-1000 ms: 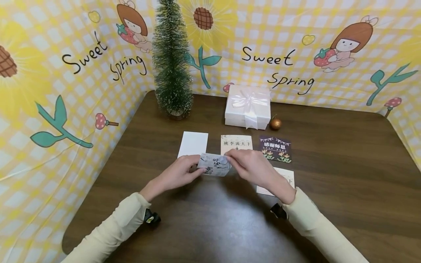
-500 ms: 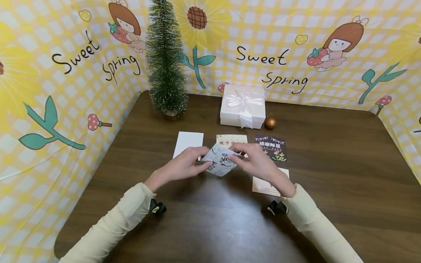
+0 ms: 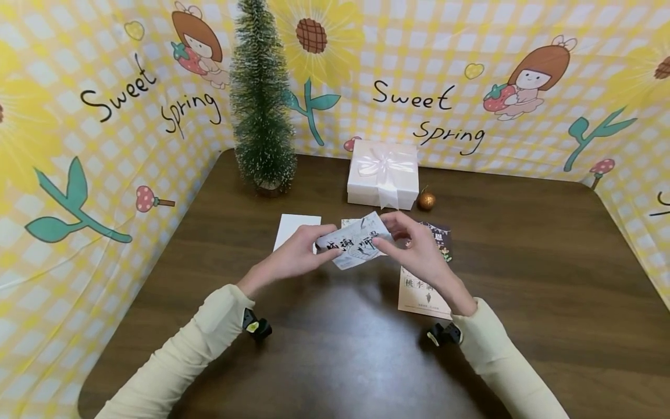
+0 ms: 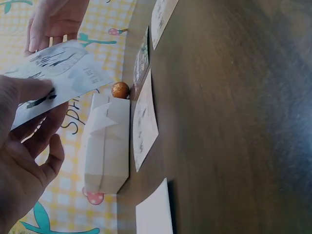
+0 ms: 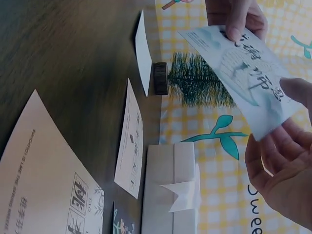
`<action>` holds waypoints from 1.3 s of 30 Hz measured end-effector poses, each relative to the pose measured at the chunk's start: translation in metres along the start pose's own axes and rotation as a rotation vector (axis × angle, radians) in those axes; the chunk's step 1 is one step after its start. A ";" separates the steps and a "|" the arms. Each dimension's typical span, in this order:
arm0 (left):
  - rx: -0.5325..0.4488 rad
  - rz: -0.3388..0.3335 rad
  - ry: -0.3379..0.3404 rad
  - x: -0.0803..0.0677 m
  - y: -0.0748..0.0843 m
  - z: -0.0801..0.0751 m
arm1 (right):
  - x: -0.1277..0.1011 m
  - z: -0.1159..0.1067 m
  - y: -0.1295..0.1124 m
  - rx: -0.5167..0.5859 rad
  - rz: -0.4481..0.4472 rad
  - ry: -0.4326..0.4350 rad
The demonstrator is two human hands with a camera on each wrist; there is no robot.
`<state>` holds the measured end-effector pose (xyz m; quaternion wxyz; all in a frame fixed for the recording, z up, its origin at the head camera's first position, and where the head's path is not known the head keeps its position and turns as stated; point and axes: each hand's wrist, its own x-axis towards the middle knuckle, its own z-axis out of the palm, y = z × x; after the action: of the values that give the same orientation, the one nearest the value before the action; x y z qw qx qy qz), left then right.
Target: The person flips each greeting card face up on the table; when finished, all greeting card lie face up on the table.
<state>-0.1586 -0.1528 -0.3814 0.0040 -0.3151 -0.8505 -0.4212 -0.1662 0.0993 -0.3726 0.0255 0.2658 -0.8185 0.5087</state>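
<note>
Card (image 3: 353,240) pinched at opposite edges: left hand (image 3: 299,251) grip, right hand (image 3: 417,245) grip; table (image 3: 324,355) below, open room between.

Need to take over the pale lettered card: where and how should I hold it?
Probably pinch the pale card midway along its far long edge, from the far side: it looks thin and flat, and the left grip holds one end, the right grip the other, leaving that edge bare.

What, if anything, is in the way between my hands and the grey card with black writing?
Nothing visible: your left hand and right hand already pinch the grey card, thumbs on its written face. The gift box stands farther back on the table, not between them.
</note>
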 end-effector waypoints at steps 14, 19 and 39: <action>-0.155 -0.102 0.082 0.006 -0.003 0.002 | 0.000 -0.002 0.009 0.196 0.036 0.108; -0.124 -0.113 0.045 0.006 -0.002 0.004 | -0.001 -0.003 0.011 0.203 0.066 0.091; -0.006 -0.455 -0.006 -0.041 -0.007 0.047 | -0.021 0.009 0.026 -0.276 0.236 -0.283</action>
<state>-0.1167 -0.1438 -0.4280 -0.0944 -0.1162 -0.8985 -0.4127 -0.1578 0.1095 -0.4048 -0.1133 0.2308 -0.9011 0.3491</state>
